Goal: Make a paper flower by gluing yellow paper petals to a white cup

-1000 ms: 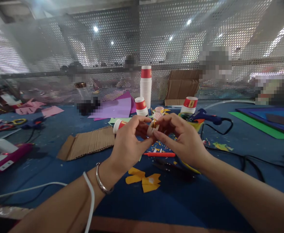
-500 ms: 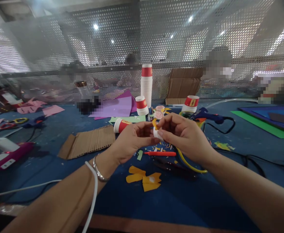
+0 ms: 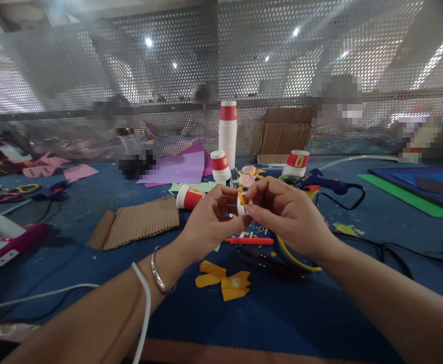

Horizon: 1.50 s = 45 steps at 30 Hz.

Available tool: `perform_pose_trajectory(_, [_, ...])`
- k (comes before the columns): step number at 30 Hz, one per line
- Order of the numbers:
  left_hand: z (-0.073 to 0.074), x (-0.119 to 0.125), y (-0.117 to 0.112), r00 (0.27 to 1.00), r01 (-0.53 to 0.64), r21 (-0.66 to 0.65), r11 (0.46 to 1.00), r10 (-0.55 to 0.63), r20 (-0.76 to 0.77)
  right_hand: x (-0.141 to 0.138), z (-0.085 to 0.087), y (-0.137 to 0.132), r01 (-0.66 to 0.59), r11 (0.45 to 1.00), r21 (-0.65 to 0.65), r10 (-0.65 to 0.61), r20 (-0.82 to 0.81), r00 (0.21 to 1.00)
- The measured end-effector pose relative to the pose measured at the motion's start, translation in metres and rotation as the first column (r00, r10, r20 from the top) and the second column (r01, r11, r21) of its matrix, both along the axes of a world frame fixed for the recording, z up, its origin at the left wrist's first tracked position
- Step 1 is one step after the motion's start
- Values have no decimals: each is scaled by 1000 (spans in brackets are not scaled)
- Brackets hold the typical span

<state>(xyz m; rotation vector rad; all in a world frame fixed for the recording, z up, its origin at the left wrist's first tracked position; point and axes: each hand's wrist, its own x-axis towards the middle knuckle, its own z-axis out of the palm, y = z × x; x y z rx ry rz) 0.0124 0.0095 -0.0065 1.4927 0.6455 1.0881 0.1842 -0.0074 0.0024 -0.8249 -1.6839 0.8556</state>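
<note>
Both hands meet above the blue table (image 3: 92, 212) and pinch one small white paper piece with an orange strip (image 3: 241, 203). My left hand (image 3: 208, 225) grips its left side with thumb and fingers closed. My right hand (image 3: 285, 212) grips its right side, fingers curled. Just below the hands lie a red pen (image 3: 248, 241), dark scissors (image 3: 270, 263) and a yellow cut-out paper shape (image 3: 223, 279).
A red-and-white paper cup (image 3: 189, 197) lies on its side by a corrugated cardboard sheet (image 3: 138, 222). Behind stand a tall cup stack (image 3: 228, 132), two more cups, purple paper (image 3: 179, 169) and a blue glue gun (image 3: 320, 181). A pink device (image 3: 9, 242) sits left.
The hands stay joined on the small piece and shift it slightly. The left fingers have closed tighter around it, and the orange strip has turned between the fingertips.
</note>
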Motion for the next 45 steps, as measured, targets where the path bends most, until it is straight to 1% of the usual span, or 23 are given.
perform_pose_trajectory(5, [4, 2, -9, 992, -96, 94, 991, 103, -74, 0, 1, -2, -19, 1000, 15, 19, -20, 1000])
perform_pose_trajectory(10, [9, 3, -15, 989, -101, 84, 991, 109, -98, -1, 2, -3, -36, 999, 33, 37, -43, 998])
perform_pose_trajectory(12, [9, 2, -17, 986, -118, 110, 987, 130, -107, -1, 1, -3, -38, 998, 49, 40, -43, 998])
perform_pose_trajectory(15, [4, 1, -18, 968, -145, 222, 964, 184, -169, -2, -2, -2, -51, 996, 73, 54, -47, 997])
perform_pose_trajectory(19, [-1, -2, -18, 896, -188, 424, 886, 331, -294, -3, -6, -1, -42, 991, 127, 46, -29, 998])
perform_pose_trajectory(21, [0, -3, -17, 885, -182, 474, 862, 354, -304, -2, -7, 0, 0, 982, 189, 2, -6, 1000])
perform_pose_trajectory(22, [0, -3, -16, 886, -180, 488, 854, 356, -297, -1, -8, 0, 38, 973, 230, -41, 8, 999])
perform_pose_trajectory(25, [2, -4, -13, 886, -195, 499, 844, 370, -278, 4, -7, 3, 192, 911, 364, -215, 24, 976])
perform_pose_trajectory(27, [2, -5, -10, 880, -205, 489, 848, 379, -288, 8, -5, 5, 252, 870, 423, -295, 39, 955])
perform_pose_trajectory(29, [0, -6, -7, 889, -188, 478, 858, 355, -288, 11, -3, 6, 251, 855, 453, -324, 91, 942])
perform_pose_trajectory(32, [-1, -7, -3, 934, -133, 451, 882, 264, -240, 13, 1, 6, 203, 856, 475, -317, 172, 933])
perform_pose_trajectory(34, [0, -8, -1, 960, -96, 421, 902, 195, -199, 13, 2, 6, 182, 856, 484, -305, 189, 933])
perform_pose_trajectory(37, [1, -7, 0, 980, -51, 375, 926, 118, -158, 13, 2, 6, 178, 863, 472, -291, 177, 940])
perform_pose_trajectory(40, [3, -6, -1, 988, -27, 349, 937, 77, -131, 14, 1, 7, 167, 903, 396, -240, 143, 960])
perform_pose_trajectory(43, [6, -6, -3, 992, -5, 319, 948, 45, -119, 15, 1, 9, 99, 962, 253, -130, 108, 986])
perform_pose_trajectory(45, [9, -7, -4, 994, 8, 277, 961, 23, -110, 15, 2, 9, 45, 985, 167, -61, 87, 994])
